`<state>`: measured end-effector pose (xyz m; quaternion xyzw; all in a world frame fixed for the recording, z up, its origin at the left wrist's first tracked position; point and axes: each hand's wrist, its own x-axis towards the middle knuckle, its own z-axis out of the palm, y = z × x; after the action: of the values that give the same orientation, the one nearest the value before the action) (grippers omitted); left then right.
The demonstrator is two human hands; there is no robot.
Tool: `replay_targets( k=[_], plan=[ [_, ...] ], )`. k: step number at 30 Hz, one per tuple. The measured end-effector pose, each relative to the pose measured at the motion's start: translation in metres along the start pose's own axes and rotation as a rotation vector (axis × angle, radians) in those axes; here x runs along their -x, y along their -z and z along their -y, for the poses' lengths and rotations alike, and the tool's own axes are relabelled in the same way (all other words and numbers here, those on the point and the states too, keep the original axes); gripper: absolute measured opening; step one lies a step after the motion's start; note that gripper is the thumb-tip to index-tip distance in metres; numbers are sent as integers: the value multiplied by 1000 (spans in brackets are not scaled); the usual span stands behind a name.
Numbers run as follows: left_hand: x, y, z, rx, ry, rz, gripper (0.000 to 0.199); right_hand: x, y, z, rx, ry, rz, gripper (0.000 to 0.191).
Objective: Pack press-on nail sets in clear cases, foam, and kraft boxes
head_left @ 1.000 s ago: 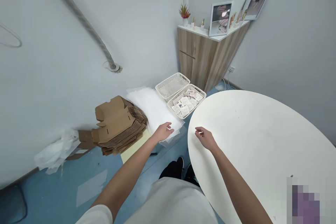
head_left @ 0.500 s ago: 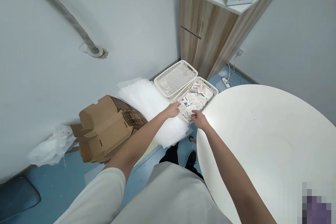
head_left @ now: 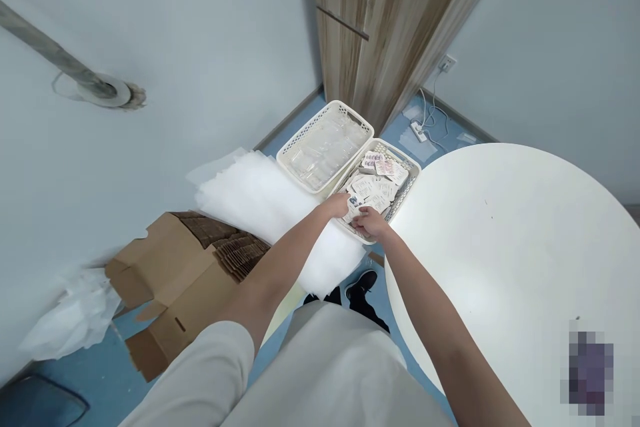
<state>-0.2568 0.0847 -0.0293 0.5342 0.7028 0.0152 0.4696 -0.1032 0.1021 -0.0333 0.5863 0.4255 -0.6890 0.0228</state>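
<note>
Two white plastic baskets stand side by side. The nearer basket (head_left: 411, 181) holds a heap of small printed cards (head_left: 367, 188), a few with pink pictures. My left hand (head_left: 338, 205) is at this basket's left edge, its fingers closed at the cards; what they hold is too small to make out. My right hand (head_left: 371, 221) reaches over the near end with fingers apart, touching the cards. The farther basket (head_left: 285, 152) contains clear plastic packets (head_left: 327, 147). White foam sheets (head_left: 250, 190) lie stacked beside and under the baskets.
A round white table (head_left: 510, 247) is at the right. Folded brown cardboard boxes (head_left: 175, 273) lie at the left. Behind the baskets stands a wooden cabinet (head_left: 380, 20). A power strip (head_left: 419, 132) with cables rests on the floor.
The view has tilted down and shifted, so the cabinet top is mostly out of frame. My hands have moved in over the cards, the right one farther into the basket.
</note>
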Motion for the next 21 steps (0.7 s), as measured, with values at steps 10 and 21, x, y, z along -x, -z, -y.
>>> replay_targets(
  k=[10,21],
  plan=[
    [8,-4,-4,-22,-93,-101,51,-13,3,-7,-191,98,-124,24],
    [42,-32,-21,770,-265,-556,18,43,6,8,-307,399,-326,22]
  ],
)
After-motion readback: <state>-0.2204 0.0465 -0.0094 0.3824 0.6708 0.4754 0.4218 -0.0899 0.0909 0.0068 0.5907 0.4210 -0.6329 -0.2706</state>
